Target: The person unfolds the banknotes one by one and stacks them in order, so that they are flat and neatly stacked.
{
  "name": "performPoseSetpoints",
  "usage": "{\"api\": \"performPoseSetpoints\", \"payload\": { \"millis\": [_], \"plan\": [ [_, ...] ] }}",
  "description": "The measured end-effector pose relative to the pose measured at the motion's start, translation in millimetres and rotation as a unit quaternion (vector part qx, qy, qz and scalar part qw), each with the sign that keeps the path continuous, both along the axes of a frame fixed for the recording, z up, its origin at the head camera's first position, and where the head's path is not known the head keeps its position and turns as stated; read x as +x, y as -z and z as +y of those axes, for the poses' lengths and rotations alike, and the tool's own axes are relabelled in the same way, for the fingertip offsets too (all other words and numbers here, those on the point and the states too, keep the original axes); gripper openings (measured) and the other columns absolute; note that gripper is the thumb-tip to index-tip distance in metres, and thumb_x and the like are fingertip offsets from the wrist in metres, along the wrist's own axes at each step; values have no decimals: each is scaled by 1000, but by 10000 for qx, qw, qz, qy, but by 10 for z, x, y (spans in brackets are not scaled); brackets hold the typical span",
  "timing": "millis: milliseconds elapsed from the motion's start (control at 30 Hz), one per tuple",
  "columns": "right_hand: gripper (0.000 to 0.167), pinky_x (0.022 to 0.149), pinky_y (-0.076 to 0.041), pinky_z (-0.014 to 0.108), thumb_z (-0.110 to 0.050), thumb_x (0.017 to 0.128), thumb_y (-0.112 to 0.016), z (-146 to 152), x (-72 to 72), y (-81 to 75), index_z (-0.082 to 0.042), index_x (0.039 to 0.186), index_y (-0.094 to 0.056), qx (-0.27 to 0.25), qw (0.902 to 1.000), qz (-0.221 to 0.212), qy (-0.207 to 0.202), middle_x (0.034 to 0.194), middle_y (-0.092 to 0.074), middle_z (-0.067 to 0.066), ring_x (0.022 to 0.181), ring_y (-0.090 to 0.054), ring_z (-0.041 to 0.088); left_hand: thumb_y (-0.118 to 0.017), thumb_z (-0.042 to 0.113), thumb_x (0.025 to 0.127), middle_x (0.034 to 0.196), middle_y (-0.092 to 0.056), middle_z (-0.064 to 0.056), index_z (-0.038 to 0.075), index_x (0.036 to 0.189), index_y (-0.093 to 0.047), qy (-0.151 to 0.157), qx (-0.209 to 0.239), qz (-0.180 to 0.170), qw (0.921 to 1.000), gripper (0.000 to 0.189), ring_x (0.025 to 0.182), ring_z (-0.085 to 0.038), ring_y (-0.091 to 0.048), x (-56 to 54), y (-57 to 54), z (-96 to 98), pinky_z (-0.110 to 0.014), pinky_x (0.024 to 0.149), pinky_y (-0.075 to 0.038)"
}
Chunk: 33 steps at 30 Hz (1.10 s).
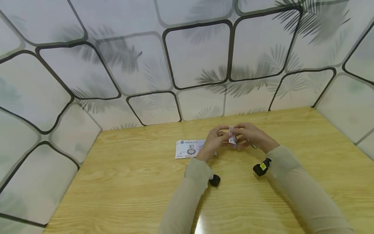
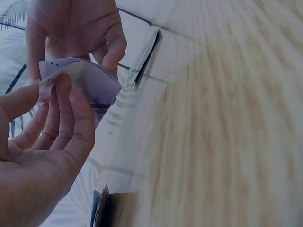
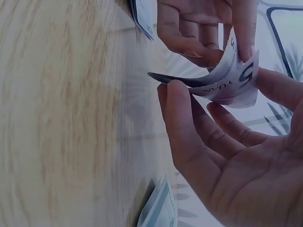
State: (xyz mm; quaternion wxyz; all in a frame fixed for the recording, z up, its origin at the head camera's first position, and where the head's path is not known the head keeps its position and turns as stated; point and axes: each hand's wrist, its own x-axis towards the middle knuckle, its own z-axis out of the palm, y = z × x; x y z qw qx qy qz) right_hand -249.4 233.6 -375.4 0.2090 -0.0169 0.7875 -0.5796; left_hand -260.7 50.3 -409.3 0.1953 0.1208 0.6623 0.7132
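Both hands hold a purple 5 yuan banknote (image 1: 232,139) between them, at the back middle of the table. My left hand (image 1: 214,142) pinches one end between thumb and fingers. At the other end, the thumb and fingers of my right hand (image 1: 252,134) grip the note's edges. The right wrist view shows the banknote (image 3: 222,87) bent in a curve, with "5" and "YUAN" readable on it. In the left wrist view the banknote (image 2: 102,85) fans apart at the end by the right hand.
A stack of banknotes (image 1: 187,151), the top one marked 10, lies on the wooden table (image 1: 131,182) left of the left hand and partly behind it. Greenish notes (image 3: 163,208) lie by the right hand. A patterned wall (image 1: 198,55) borders the table's back.
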Motion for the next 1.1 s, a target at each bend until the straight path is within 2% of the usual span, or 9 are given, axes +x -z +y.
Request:
{"api": "performPoseSetpoints", "payload": {
  "millis": [133, 333, 433, 567, 667, 867, 1100],
  "plan": [
    [50, 80, -62, 43, -24, 110, -44, 13, 19, 5, 12, 145, -37, -186, 9998, -9, -3, 112, -62, 17, 90, -70, 24, -57, 3, 103, 97, -66, -8, 3, 141, -54, 6, -9, -93, 10000, 38, 85, -18, -66, 4, 13, -19, -42, 88, -59],
    [43, 77, -62, 40, -9, 107, -38, 30, 25, 39, 14, 143, -36, -330, 9992, 22, 226, 115, -59, 22, 84, -68, 19, -57, -1, 102, 104, -63, -12, 0, 140, -54, -350, 1, -244, 9991, 38, 80, -21, -65, -1, -8, -127, -45, 85, -61],
    [42, 72, -62, 37, -4, 105, -38, 53, 26, 56, 14, 143, -37, -282, 9988, 151, 368, 118, -58, 26, 82, -65, 17, -55, -3, 102, 107, -60, -13, 0, 141, -53, -475, 24, -229, 9986, 39, 82, -20, -62, -11, -45, -195, -47, 85, -60],
    [43, 63, -57, 32, 0, 103, -40, 77, 33, 66, 12, 145, -38, -270, 9977, 331, 520, 121, -57, 29, 77, -62, 17, -55, -4, 102, 104, -61, -13, 0, 140, -54, -679, -236, -36, 9974, 39, 83, -19, -62, -30, -86, -297, -48, 84, -60],
    [45, 64, -58, 31, 1, 103, -41, 75, 39, 67, 11, 147, -38, -377, 9965, 423, 607, 125, -54, 31, 76, -62, 16, -56, -5, 101, 98, -61, -10, -1, 139, -55, -829, -419, 103, 9956, 39, 81, -17, -61, -51, -90, -376, -45, 80, -62],
    [45, 71, -62, 34, 0, 104, -45, 71, 46, 82, 9, 148, -39, -679, 9940, 450, 732, 131, -48, 30, 82, -64, 16, -56, -10, 98, 84, -54, -4, -3, 142, -52, -822, -396, 145, 9957, 44, 70, -12, -55, -50, -29, -541, -40, 74, -63],
    [44, 75, -62, 33, 2, 104, -46, 75, 3, 96, 9, 148, -41, -865, 9916, 457, 847, 136, -44, 28, 85, -64, 14, -58, -11, 97, 83, -53, -3, -4, 140, -54, -796, -386, 361, 9954, 44, 69, -12, -60, -52, -53, -654, -40, 74, -63]
  ]
}}
